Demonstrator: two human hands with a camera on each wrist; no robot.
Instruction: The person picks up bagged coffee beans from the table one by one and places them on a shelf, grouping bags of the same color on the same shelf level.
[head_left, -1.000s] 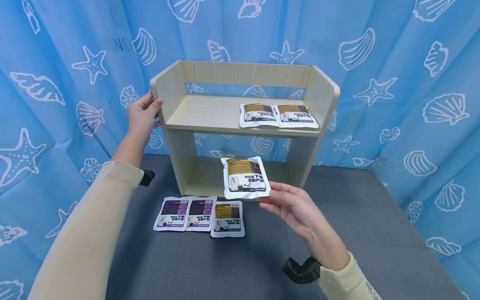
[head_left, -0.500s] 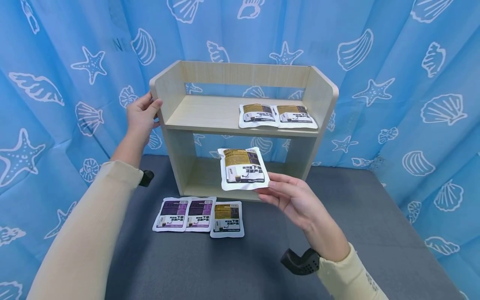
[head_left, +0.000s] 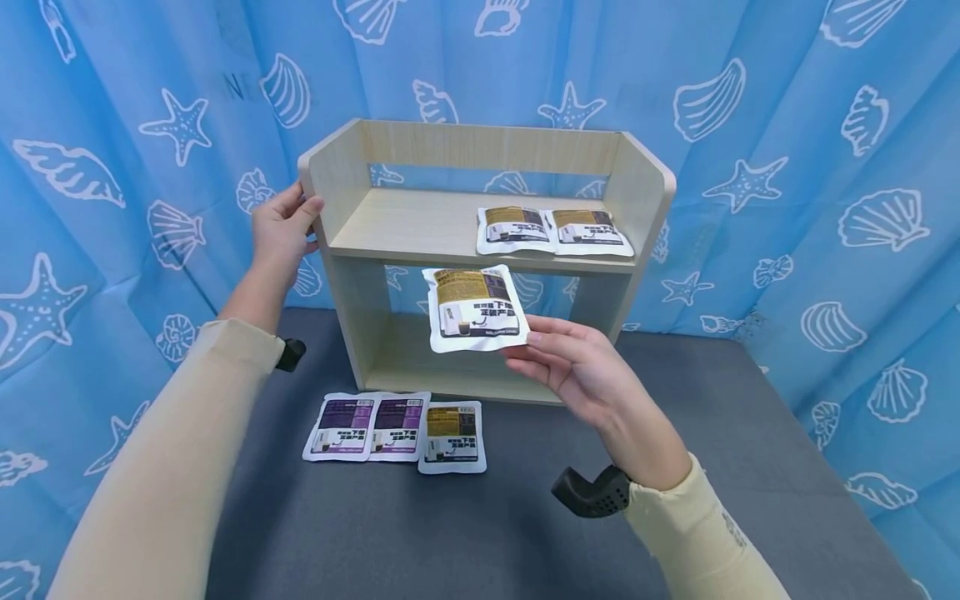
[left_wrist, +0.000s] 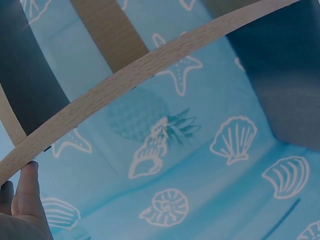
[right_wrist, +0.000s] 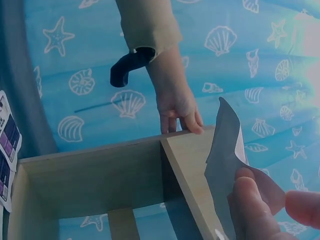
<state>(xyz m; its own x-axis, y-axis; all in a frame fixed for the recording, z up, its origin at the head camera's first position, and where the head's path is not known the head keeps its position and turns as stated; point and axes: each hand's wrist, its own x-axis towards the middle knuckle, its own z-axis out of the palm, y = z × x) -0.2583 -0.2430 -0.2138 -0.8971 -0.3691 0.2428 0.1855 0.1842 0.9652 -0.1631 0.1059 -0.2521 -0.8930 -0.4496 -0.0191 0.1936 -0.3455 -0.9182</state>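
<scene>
I see a gold-label pouch (head_left: 474, 308) held in the right hand (head_left: 577, 371), pinched at its lower right corner: white foil sachet, gold and dark print panel, small cup picture, face towards me, tilted slightly. It hangs in the air in front of the wooden shelf unit (head_left: 487, 158), just below the front edge of the upper board, level with the open lower bay. From the right wrist view I get the pouch's grey back (right_wrist: 225, 155), edge-on, fingertips (right_wrist: 252, 200) clamping its corner. The left hand (head_left: 281, 229) grips the shelf unit's left side panel, thumb on the front edge.
</scene>
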